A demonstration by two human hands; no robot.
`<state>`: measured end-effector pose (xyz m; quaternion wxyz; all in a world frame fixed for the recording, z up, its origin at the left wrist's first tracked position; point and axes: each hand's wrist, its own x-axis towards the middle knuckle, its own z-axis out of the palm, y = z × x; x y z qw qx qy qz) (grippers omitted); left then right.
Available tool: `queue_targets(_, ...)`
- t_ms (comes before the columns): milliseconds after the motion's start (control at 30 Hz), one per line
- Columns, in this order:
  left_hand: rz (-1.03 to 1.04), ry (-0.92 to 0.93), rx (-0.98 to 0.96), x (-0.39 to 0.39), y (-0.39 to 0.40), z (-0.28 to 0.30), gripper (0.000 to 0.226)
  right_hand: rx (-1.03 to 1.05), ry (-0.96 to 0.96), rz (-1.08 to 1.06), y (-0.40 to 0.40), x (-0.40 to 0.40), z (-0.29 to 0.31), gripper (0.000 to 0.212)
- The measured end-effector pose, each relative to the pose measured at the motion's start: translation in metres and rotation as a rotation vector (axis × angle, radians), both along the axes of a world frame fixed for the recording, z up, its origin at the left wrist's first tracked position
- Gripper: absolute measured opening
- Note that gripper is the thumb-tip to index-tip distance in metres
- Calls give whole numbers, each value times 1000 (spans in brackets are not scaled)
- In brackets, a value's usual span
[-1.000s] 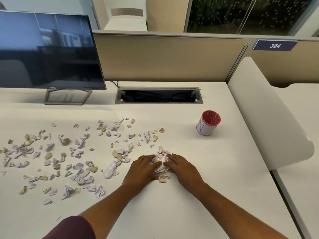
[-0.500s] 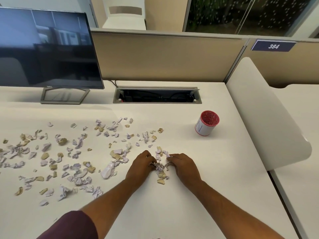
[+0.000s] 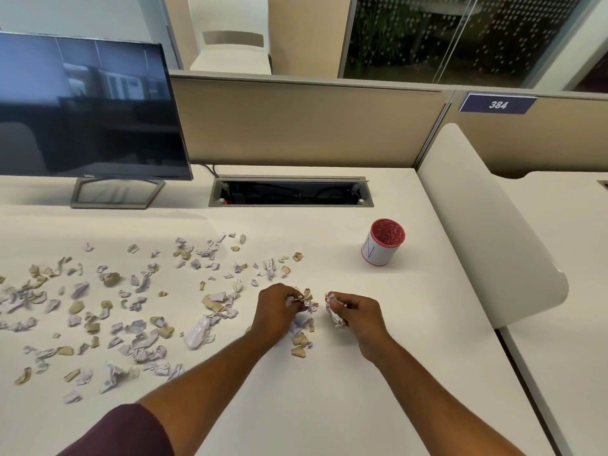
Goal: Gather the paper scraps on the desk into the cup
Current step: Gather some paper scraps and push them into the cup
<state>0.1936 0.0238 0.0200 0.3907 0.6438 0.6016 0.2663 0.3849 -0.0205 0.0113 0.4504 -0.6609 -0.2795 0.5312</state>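
Head view looks down on the paper scraps (image 3: pixel 138 311), white and tan crumpled bits strewn over the white desk (image 3: pixel 329 406). Most of them lie well to the left of the cup (image 3: pixel 383 242) and nearer the viewer than it; the closest loose ones sit between the cup and the hands.

The right hand (image 3: pixel 357 312), in front of the cup and slightly left of it, has its fingers curled round a bunch of white scraps (image 3: pixel 334 307). The left hand (image 3: pixel 278 309) lies just left of the right hand, apart from it, and its curled fingers pinch several white and tan scraps (image 3: pixel 304 299). A few more pieces (image 3: pixel 301 343) lie on the desk below the gap between the two hands.

The cup stands upright on the desk, white-walled with a red rim and red inside, a blue mark on its side; whether it holds any scraps cannot be made out.

Behind the cup and to its left is an open cable tray (image 3: pixel 291 191) set into the desk. Farther left stands a dark monitor (image 3: pixel 88 110) on a grey stand. A tan partition (image 3: pixel 306 123) runs behind both, and a white curved divider (image 3: pixel 487 241) rises just right of the cup.
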Motion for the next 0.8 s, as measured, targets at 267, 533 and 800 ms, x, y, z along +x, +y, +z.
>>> queue_targets(267, -85, -158, 22, 51, 26, 41, 14, 104, 121, -135, 29, 46, 47, 15)
queue_targets(533, -109, -139, 46, 116, 78, 78, 12, 45, -87, -148, 92, 114, 99, 15)
queue_targets(800, -60, -129, 8, 149, 106, 77, 18, -208, -746, 138, 158, 135, 103, 31)
